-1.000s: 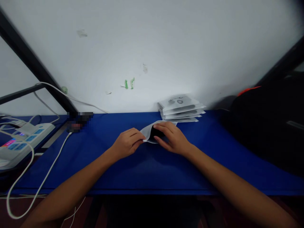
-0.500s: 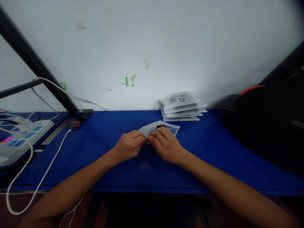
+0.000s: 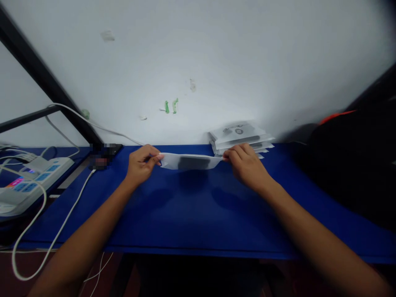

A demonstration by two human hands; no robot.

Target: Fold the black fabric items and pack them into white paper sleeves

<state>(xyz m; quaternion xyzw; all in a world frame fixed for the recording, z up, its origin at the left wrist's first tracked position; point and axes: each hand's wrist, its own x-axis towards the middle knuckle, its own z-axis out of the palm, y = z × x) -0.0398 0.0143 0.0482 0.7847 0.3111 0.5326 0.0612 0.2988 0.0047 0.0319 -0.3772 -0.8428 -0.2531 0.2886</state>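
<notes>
A frosted plastic bag (image 3: 170,161) is stretched level above the blue table, with a dark flat item (image 3: 194,162) showing through its middle. My left hand (image 3: 140,166) pinches the bag's left corner between thumb and fingers. At the opposite corner, my right hand (image 3: 246,165) is closed on the bag's edge. Behind my right hand, a stack of similar frosted bags (image 3: 236,134) with dark contents lies against the wall. What the dark item is cannot be made out.
The blue table (image 3: 185,222) runs along a white wall (image 3: 247,62). To the left are a white power strip (image 3: 40,181) with cables, a black device (image 3: 105,156), partly pixelated, and a white cable (image 3: 69,216). A large black object (image 3: 349,165) fills the right side.
My hands have moved apart and a little farther from me. The bag, bunched between them before, is now spread out straight, and the dark item lies inside it.
</notes>
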